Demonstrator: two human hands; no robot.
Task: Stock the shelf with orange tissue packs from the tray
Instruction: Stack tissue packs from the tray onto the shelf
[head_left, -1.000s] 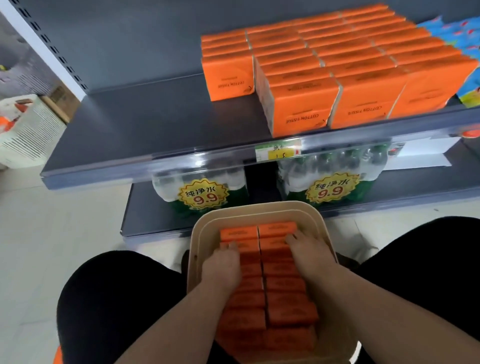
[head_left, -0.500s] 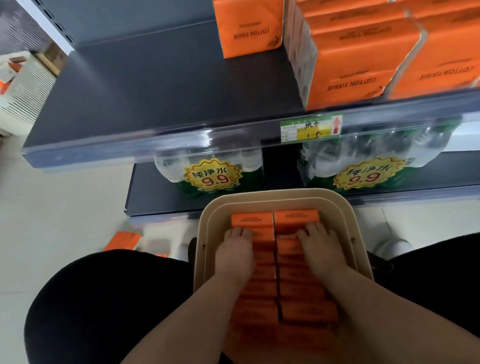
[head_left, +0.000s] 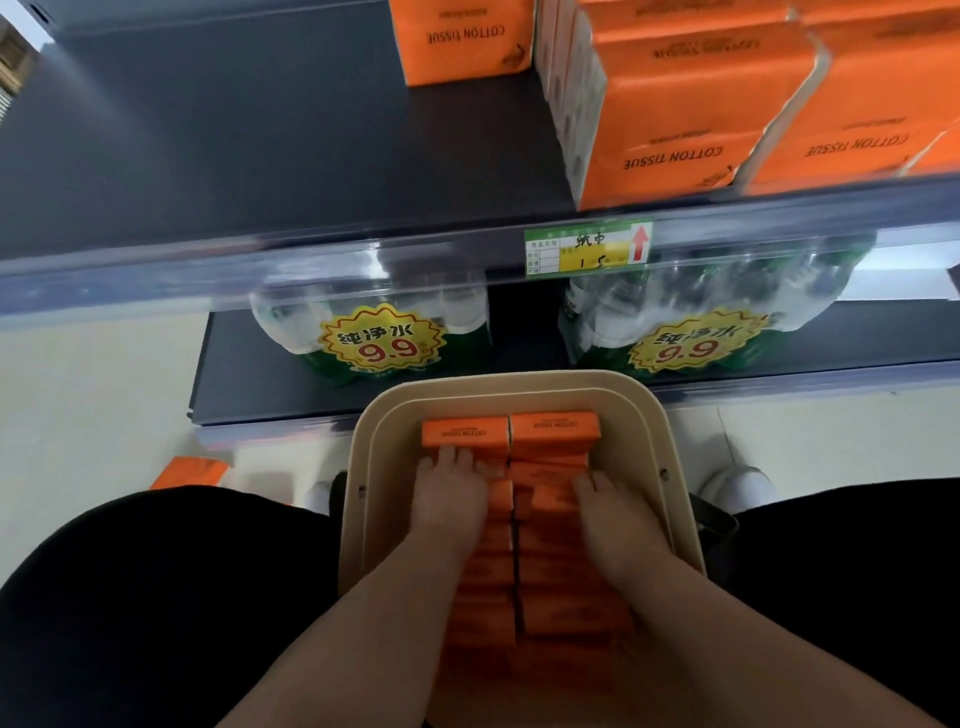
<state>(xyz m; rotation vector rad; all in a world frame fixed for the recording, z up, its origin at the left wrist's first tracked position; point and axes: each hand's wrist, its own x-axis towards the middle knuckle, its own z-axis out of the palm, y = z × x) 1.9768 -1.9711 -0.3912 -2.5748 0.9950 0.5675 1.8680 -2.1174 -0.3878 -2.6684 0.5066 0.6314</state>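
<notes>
Left hand (head_left: 451, 496) and right hand (head_left: 609, 506) lie on tissue packs (head_left: 554, 427) in the tray (head_left: 655, 441), grip unclear; next they likely lift some onto the shelf (head_left: 249, 156).

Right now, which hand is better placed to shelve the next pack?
Left, probably: the left hand, on the tray's packs, sits below the shelf's bare part; the right hand sits below stocked packs.

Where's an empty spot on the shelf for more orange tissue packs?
The dark shelf is bare left of the lone pack and the front stack, out to its clear front rail. The right side is packed tight. The tray is crowded too, full of packs.
</notes>
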